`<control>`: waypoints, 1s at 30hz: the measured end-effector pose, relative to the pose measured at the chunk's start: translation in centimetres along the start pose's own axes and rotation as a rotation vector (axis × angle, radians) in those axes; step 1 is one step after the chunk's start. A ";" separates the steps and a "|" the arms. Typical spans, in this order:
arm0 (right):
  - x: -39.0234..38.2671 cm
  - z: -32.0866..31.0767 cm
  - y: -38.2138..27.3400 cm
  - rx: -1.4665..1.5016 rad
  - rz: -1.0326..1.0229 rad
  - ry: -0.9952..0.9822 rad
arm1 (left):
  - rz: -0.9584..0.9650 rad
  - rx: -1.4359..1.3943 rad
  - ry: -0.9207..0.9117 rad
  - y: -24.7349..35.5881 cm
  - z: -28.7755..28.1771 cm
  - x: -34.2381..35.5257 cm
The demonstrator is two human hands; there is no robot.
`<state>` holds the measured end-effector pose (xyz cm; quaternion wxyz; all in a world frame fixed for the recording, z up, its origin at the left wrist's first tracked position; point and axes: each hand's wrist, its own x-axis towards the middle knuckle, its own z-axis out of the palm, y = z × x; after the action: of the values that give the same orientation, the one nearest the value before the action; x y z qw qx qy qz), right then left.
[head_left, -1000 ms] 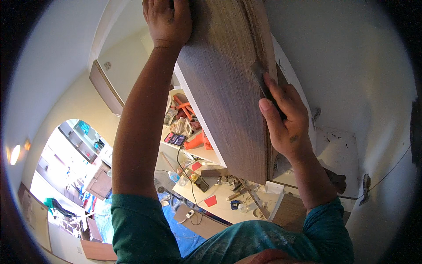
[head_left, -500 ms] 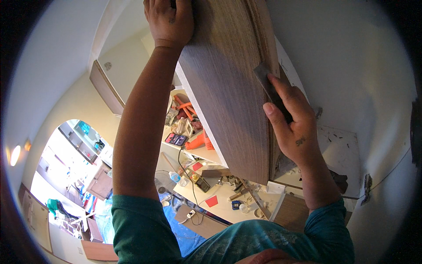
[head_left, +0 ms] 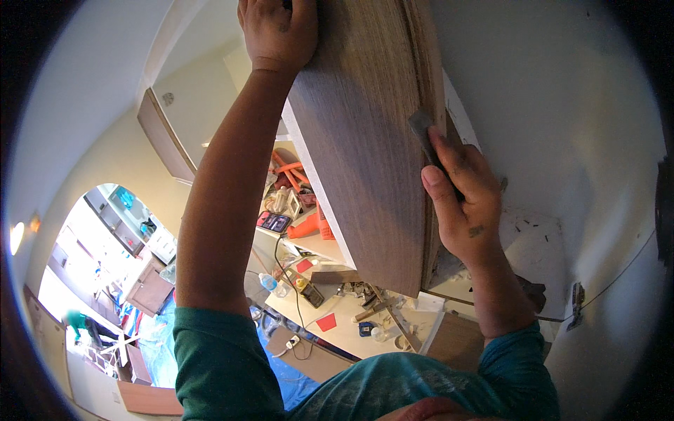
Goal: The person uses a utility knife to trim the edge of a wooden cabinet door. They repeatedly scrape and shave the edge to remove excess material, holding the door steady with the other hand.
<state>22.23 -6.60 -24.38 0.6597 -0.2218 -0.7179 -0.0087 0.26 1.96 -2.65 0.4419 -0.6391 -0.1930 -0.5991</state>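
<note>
A long wood-grain panel (head_left: 351, 140) with layered edging down its right side and a pale strip along its left rises through the middle of my view. My left hand (head_left: 281, 35) grips its upper left part, the fingertips out of sight at the top edge. My right hand (head_left: 467, 203) is closed round a dark, flat bar (head_left: 425, 126), like a sanding block or file, which rests at the panel's right edge, thumb along the near side.
Below, a shelf holds orange tools (head_left: 309, 226) and small items; a cluttered pale board (head_left: 351, 330) carries offcuts, a bottle and a tape measure. Blue sheeting (head_left: 295, 386) lies beneath. A pale wall (head_left: 583, 140) is at the right, an arched opening (head_left: 105, 203) at left.
My right hand and the bar have moved slightly down along the panel's edge. My left hand stays on the panel, and the whole view has shifted a little.
</note>
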 end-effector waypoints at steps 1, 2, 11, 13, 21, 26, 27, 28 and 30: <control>0.0 0.1 0.1 -0.007 -0.004 0.001 | -0.007 0.001 -0.003 0.1 0.1 0.0; -0.1 0.1 0.2 -0.014 -0.007 0.002 | -0.015 0.003 -0.006 0.2 0.1 0.0; 0.2 1.1 0.6 -0.016 -0.036 0.054 | -0.044 0.016 -0.037 0.4 -0.2 -0.1; 0.3 1.1 0.5 -0.040 -0.047 0.063 | -0.056 0.024 -0.038 0.4 -0.2 -0.1; 0.9 1.5 0.3 -0.057 0.007 0.095 | -0.049 0.008 -0.040 0.2 -0.2 0.0; 0.8 1.9 0.6 -0.046 0.019 0.103 | -0.061 0.019 -0.028 0.5 -0.1 -0.2; 0.8 1.7 0.6 -0.053 0.008 0.101 | -0.060 0.011 -0.030 0.6 0.0 -0.2; 0.9 1.6 0.6 -0.058 -0.003 0.099 | -0.057 0.006 -0.034 0.5 -0.1 -0.2; 0.7 1.4 0.5 -0.055 -0.027 0.086 | -0.051 0.001 -0.040 0.4 -0.1 -0.1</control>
<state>21.02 -5.54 -24.05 0.6835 -0.2298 -0.6913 -0.0469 0.50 1.72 -2.87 0.4229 -0.6454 -0.2185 -0.5974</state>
